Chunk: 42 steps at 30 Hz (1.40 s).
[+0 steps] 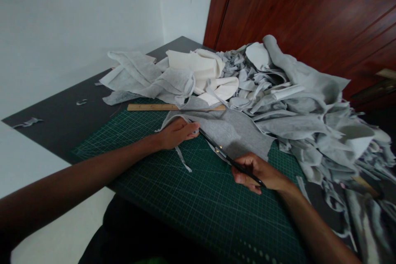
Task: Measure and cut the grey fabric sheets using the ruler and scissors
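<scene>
My right hand (255, 171) is closed round the handles of black scissors (224, 154). The blades point up and left along the near edge of a grey fabric piece (238, 130). My left hand (177, 134) pinches that fabric at its left end, close to the scissor tips. A thin cut strip (184, 160) trails down below my left hand onto the green cutting mat (192, 198). Just beyond the fabric lies a wooden ruler (148, 107), partly covered by it. Whether the blades are parted cannot be made out.
White and cream fabric pieces (198, 66) lie behind the ruler. A large heap of grey fabric scraps (312, 103) spreads along the right side. Small scraps (31, 122) rest on the dark tabletop (62, 107) at left. A wall (93, 12) and a wooden door (297, 12) stand behind.
</scene>
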### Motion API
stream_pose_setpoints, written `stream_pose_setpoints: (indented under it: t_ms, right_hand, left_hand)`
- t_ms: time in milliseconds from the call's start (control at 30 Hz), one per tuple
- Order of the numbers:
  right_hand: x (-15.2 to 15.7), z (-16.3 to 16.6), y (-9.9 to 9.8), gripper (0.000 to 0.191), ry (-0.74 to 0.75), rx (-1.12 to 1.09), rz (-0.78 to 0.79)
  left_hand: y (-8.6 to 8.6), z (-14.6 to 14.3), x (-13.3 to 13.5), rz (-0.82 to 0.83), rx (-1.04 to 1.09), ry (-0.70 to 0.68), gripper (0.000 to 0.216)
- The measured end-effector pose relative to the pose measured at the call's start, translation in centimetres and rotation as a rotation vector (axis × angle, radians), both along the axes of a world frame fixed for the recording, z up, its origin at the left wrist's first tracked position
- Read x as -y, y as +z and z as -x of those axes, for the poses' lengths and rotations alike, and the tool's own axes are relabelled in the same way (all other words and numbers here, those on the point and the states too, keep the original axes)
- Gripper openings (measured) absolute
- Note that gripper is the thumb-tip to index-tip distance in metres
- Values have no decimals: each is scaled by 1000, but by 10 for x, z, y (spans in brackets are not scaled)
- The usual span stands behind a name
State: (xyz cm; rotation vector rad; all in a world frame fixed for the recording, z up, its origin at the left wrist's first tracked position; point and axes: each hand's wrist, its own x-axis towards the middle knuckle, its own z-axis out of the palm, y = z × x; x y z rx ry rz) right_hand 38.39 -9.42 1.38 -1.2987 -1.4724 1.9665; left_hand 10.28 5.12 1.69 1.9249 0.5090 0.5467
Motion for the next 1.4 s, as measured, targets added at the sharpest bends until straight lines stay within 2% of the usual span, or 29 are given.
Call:
stream_pose_setpoints:
  t_ms: [167,300,467,667,933,1067,1400]
  right_hand:
    - [-1,-9,-4,60,78,-53,46]
    - [-2,-15,-9,67,120,-164,20]
    - [-4,-18,-13,74,157,-173,-7]
    - [-4,-19,-11,80,184,-219,44]
    - [0,-15,-11,77,140,-340,112]
    - [-1,-19,-12,77,160,-355,166]
    - [2,-24,10,75,85,-255,326]
  left_hand:
    - [-10,-1,3,36,53,-27,63]
    - [-16,1,3,56,73,-106,69]
    - [-10,-1,7,-13,51,-130,70]
    - [-4,-7,11,-86,34,-115,62]
    - [-4,-5,10,68,-80,-249,66]
    - [-5,-5,10,100,-51,-285,54]
    - [5,-4,16,203,-178,-395,38]
